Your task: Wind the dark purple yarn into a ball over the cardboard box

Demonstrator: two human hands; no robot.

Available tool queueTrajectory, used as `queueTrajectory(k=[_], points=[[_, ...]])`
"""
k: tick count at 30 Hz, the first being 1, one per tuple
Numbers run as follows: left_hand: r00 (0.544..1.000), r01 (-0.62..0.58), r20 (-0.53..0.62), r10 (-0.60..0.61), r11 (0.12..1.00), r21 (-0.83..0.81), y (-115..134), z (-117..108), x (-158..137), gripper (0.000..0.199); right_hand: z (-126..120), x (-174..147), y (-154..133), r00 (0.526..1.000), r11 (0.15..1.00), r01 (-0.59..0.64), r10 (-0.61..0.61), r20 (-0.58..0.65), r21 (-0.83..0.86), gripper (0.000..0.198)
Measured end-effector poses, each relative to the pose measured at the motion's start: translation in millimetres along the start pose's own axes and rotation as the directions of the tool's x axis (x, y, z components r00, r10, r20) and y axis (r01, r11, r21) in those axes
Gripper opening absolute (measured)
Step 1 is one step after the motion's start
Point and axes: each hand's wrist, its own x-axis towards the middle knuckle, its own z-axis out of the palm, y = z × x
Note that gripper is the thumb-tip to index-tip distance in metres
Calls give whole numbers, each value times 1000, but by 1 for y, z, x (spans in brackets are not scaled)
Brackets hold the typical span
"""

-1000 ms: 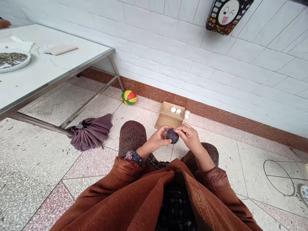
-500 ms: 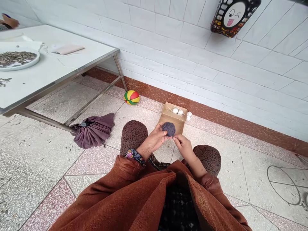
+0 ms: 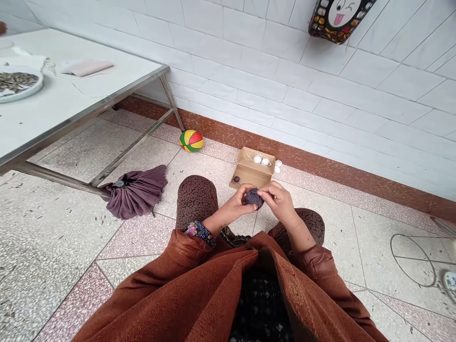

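Observation:
A dark purple-grey ball of yarn is cupped between the thumb and fingers of my left hand, above the gap between my knees. My right hand is pinched at the ball's upper right edge, seemingly on its yarn strand; the strand itself is too fine to make out there. Just beyond my hands an open cardboard box sits on the floor. Inside it lie a small dark ball at the left and two white yarn balls towards the back.
Small white objects lie beside the box. A coloured ball rests by a leg of the white table, near a bunched purple cloth. A wire ring is on the right, and a black basket hangs on the wall.
My right hand has risen from below the yarn ball to its upper right edge. The ball has come slightly lower, and the small dark ball in the box is now visible.

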Motion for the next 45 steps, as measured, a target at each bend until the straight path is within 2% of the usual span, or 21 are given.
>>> queueTrajectory(k=[3,5,8,12,16,24,27,31,34,39,43,45], points=[[1000,16,24,-14,995,-101,1,5,-2,59,7,-3,7,988,996,-92,92,-123,6,24],[998,61,27,-57,978,-197,1,8,-3,52,11,-7,10,977,991,-130,133,-166,33,23],[995,98,5,-102,943,-317,1,10,-2,42,11,-12,12,969,982,-167,180,-171,86,21],[991,120,-11,-133,922,-369,-1,11,-2,40,7,-12,15,966,967,-212,229,-122,141,24],[988,152,41,-148,914,-375,-1,11,-4,42,6,-11,17,954,948,-254,278,-112,194,27],[983,153,141,-118,950,-272,2,12,-6,43,4,-13,17,951,925,-288,306,-39,247,32],[977,165,177,-123,956,-243,2,11,-8,52,5,-13,21,941,892,-324,338,9,317,35],[966,171,237,-102,940,-296,8,12,-13,70,15,-17,29,919,854,-369,393,10,367,34],[967,165,239,-85,927,-337,12,11,-13,68,26,-24,36,900,826,-402,435,6,395,35],[984,146,146,-98,919,-366,11,4,-7,51,35,-38,46,907,869,-394,420,-26,299,38],[991,111,-24,-132,907,-407,6,-6,1,52,32,-45,49,919,911,-379,391,-49,165,38],[984,67,-127,-129,911,-406,3,-10,5,49,28,-46,45,941,934,-337,338,13,121,37]])
